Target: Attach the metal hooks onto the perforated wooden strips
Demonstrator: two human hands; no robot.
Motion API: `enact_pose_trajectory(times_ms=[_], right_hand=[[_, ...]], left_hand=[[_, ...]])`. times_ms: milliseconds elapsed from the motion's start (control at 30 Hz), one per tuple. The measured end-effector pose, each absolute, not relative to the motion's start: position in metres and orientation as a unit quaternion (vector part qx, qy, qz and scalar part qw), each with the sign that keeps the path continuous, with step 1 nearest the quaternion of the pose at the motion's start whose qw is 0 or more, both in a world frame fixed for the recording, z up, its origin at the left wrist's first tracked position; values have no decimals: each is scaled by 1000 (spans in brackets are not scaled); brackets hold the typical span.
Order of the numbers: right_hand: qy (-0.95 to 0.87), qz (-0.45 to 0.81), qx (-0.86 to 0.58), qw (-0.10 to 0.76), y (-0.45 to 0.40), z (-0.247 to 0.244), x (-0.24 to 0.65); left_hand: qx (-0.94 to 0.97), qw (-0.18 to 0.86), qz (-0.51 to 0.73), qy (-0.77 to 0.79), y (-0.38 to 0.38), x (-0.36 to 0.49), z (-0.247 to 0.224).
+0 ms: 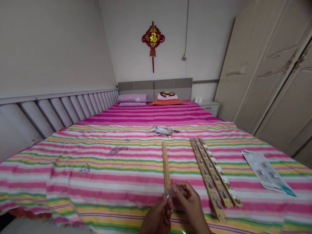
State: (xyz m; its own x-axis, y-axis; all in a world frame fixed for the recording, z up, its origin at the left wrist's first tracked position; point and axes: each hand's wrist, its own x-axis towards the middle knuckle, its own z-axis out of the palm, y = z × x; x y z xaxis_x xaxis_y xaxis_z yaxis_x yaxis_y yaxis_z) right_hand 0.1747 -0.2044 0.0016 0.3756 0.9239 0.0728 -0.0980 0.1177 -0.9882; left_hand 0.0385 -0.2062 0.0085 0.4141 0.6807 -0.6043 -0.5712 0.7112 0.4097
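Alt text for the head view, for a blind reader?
The left hand and right hand hold a small clear item near a lone tan strip on a striped bedspread. To the right lie three strips bearing metal pieces or white discs, then a flat pack.

Striped bedspread [70, 191] up front, magenta-striped sheet [136, 114] beyond it; grey slatted rail [62, 110] runs along the left; grey headboard [138, 85] at far end; folded lilac bedding [130, 97] in front, left; pink pillow [174, 97] on orange cloth [168, 102], right; red Chinese-knot ornament [153, 37] hangs on white wall [129, 48]; cable [187, 26] right of it ends in small box [184, 58]; white nightstand [211, 107] beside headboard; cream wardrobe [255, 68] far right.
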Motion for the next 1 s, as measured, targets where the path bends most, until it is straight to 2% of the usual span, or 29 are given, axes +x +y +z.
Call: enact_pose_trajectory(times_ms=[233,600,700,867,1000], right_hand=[[-392,458,-507,616,-217,-7,168],[-371,505,-498,600,-219,-7,163],[-369,524,-483,596,-220,-2,162],[-390,504,-496,590,-215,-5,170],[-389,503,-527,564,-209,-18,182]], left_hand=[[-68,859,358,359,-205,40,23],[-92,897,312,299,-212,43,19],[-82,891,307,323,-216,45,23],[71,840,303,445,-218,43,9],[306,690,387,530,-212,28,-18]])
